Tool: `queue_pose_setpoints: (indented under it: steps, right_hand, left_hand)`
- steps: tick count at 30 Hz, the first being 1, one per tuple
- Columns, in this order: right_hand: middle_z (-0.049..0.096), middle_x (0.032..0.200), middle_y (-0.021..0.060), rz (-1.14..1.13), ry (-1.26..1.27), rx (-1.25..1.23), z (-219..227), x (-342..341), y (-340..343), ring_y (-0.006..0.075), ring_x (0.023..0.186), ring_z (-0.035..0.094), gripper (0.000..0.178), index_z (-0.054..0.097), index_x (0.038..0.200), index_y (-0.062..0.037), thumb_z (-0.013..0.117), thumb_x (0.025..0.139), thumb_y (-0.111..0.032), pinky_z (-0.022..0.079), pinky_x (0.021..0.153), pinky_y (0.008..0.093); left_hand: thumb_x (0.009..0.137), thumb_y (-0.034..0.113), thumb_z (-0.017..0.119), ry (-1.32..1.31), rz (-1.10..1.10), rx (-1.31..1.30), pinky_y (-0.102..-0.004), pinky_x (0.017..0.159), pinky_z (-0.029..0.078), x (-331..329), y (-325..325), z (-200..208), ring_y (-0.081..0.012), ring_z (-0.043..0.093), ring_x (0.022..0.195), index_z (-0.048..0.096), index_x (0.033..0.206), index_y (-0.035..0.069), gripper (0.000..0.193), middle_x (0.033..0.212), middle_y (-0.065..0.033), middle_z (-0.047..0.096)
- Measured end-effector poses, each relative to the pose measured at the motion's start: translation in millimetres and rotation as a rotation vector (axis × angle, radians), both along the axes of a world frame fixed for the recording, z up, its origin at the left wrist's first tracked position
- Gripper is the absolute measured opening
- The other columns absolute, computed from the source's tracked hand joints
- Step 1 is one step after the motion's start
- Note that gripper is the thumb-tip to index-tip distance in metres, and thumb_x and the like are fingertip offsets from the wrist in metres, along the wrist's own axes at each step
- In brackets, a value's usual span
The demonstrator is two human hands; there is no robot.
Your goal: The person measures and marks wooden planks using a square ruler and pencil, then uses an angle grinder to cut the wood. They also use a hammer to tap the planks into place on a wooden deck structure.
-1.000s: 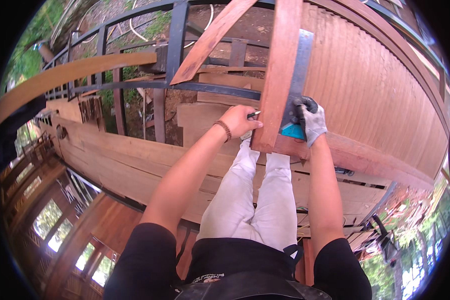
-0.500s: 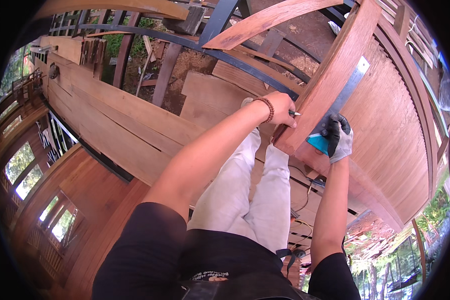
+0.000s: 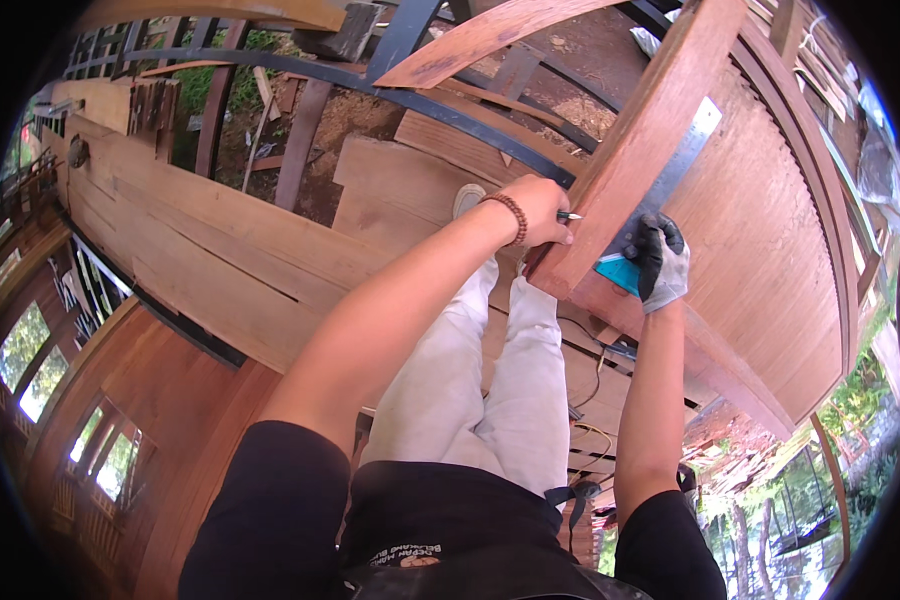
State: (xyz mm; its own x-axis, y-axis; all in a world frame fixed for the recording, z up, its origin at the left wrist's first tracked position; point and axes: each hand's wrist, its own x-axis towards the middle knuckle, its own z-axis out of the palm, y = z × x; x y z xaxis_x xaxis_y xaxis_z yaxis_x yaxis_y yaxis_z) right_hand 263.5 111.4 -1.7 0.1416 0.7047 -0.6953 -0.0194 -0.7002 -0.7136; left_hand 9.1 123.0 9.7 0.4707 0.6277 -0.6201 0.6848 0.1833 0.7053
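Observation:
My bare left hand (image 3: 538, 212), with a brown bead bracelet at the wrist, is closed around a slim dark marking pen or pencil (image 3: 569, 216). Its light tip points at the near end of a reddish-brown wooden beam (image 3: 638, 140), and my fingers rest against the beam's left edge. On the beam's other side, my right hand (image 3: 663, 262) wears a grey and black glove. Its fingers are closed on a try square, gripped near the teal handle (image 3: 618, 273). The square's metal blade (image 3: 678, 170) runs along the beam's right side. My gloved fingers partly cover the handle.
A curved wooden panel (image 3: 770, 240) spreads out on the right. Dark metal framing (image 3: 470, 120) and a pointed curved board (image 3: 490, 40) lie ahead. Long planks (image 3: 220, 230) stretch away to the left. Cables (image 3: 598, 375) lie on slats beside my legs.
The whole view has shifted a little, so the beam and both hands appear slightly farther left. Both hands keep their hold, with the pen tip still at the beam's edge.

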Motion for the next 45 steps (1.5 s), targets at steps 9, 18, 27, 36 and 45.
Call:
queue_pose_setpoints:
  steps: [9, 18, 27, 36, 45]
  right_hand:
    - [0.066, 0.079, 0.0061, -0.035, 0.096, 0.002, -10, 5, 0, 0.0132, 0.059, 0.061, 0.011, 0.066, 0.099, -0.0002, 0.06, 0.091, -0.005, 0.051, 0.05, 0.0249]
    - [0.071, 0.087, 0.0121, 0.161, -0.09, 0.046, -15, 2, -2, 0.019, 0.072, 0.069, 0.017, 0.068, 0.097, -0.0049, 0.06, 0.086, -0.014, 0.055, 0.065, 0.0318]
    - [0.067, 0.102, 0.02, 0.32, -0.289, 0.066, 5, 1, 3, 0.0375, 0.095, 0.064, 0.026, 0.066, 0.102, -0.0066, 0.062, 0.083, -0.023, 0.051, 0.083, 0.0434]
    - [0.068, 0.097, 0.0197, 0.294, -0.321, 0.101, 8, -1, 3, 0.0358, 0.092, 0.065, 0.026, 0.066, 0.101, -0.0056, 0.064, 0.082, -0.024, 0.052, 0.081, 0.042]
    - [0.07, 0.088, 0.0166, 0.157, -0.128, 0.027, -9, -2, -1, 0.0285, 0.079, 0.068, 0.024, 0.068, 0.101, -0.0047, 0.067, 0.081, -0.018, 0.054, 0.071, 0.0368]
  left_hand:
    - [0.079, 0.033, 0.074, 0.104, 0.173, -0.072, -0.0414, 0.071, 0.05, 14, -7, 21, -0.0342, 0.065, 0.075, 0.066, 0.084, -0.001, 0.036, 0.077, -0.019, 0.067]
    - [0.083, 0.03, 0.074, 0.235, 0.044, -0.056, -0.0342, 0.064, 0.045, 25, -2, 29, -0.0177, 0.049, 0.062, 0.063, 0.083, -0.003, 0.035, 0.065, -0.009, 0.055]
    - [0.084, 0.027, 0.074, 0.247, 0.038, -0.098, -0.0297, 0.063, 0.043, 22, 1, 26, -0.0107, 0.046, 0.064, 0.065, 0.085, -0.002, 0.031, 0.065, -0.0015, 0.053]
    - [0.082, 0.03, 0.075, 0.23, 0.117, -0.119, -0.0308, 0.063, 0.043, 22, -2, 29, -0.0125, 0.044, 0.064, 0.056, 0.077, 0.0, 0.036, 0.064, -0.0018, 0.05]
    - [0.081, 0.032, 0.076, 0.246, 0.133, -0.091, -0.0336, 0.063, 0.045, 24, -5, 31, -0.0156, 0.048, 0.062, 0.058, 0.077, -0.002, 0.038, 0.064, -0.007, 0.054]
